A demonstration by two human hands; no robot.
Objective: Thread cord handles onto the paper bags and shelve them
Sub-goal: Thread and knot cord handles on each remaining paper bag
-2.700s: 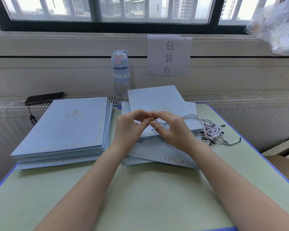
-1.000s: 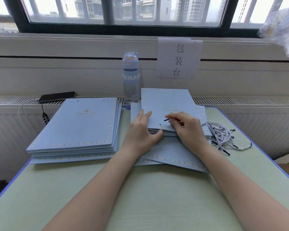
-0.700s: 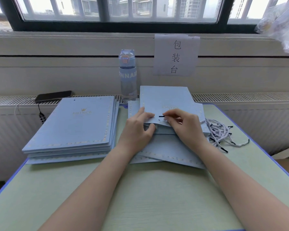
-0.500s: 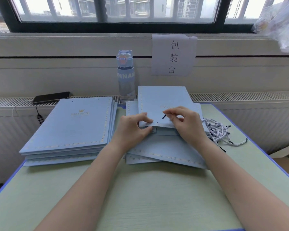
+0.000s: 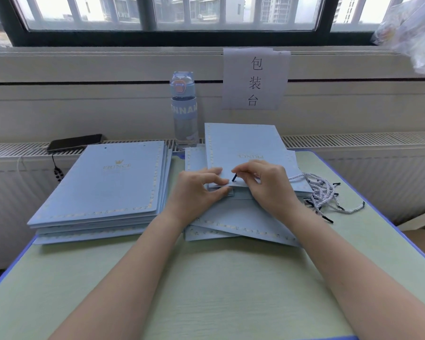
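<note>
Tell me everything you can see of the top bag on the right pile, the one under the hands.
The top bag is a flat-folded, pale blue paper bag with a light dotted border and a gold PRINCE print that reads upside down. It lies skewed on the right pile of like bags. The left hand pinches its near edge; the right hand pinches a black-tipped cord over that edge. Whether the tip is through a hole cannot be told.

Person in view: two bare forearms (image 5: 133, 266), bare to the bottom frame edge; bare left hand (image 5: 196, 190), bare right hand (image 5: 271, 186), slender fingers.
</note>
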